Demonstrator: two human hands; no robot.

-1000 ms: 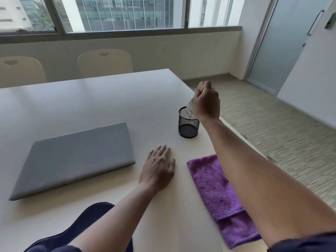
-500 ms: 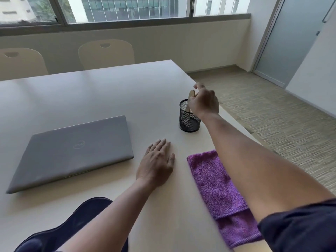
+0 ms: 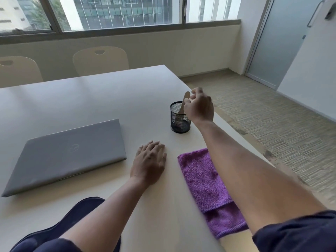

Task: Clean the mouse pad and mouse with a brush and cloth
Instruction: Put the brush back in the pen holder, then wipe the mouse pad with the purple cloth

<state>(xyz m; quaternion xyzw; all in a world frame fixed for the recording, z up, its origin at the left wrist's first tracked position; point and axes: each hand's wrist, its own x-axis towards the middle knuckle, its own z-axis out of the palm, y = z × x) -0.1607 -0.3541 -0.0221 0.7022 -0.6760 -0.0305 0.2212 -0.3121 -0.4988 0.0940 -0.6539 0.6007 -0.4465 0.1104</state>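
Surface: white; held laptop, cloth.
Brush: stood in cup.
Right hand: loosely curled beside handle, empty.
Left hand: flat, spread.
Risk: knuckles tipping cup.

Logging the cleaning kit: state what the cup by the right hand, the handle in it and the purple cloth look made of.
Cup: black wire mesh, likely metal; see-through grid.
Brush handle: pale, matte, probably wood; the blur leaves it uncertain.
Cloth: purple microfibre-like terry; fuzzy nap, stitched hem.
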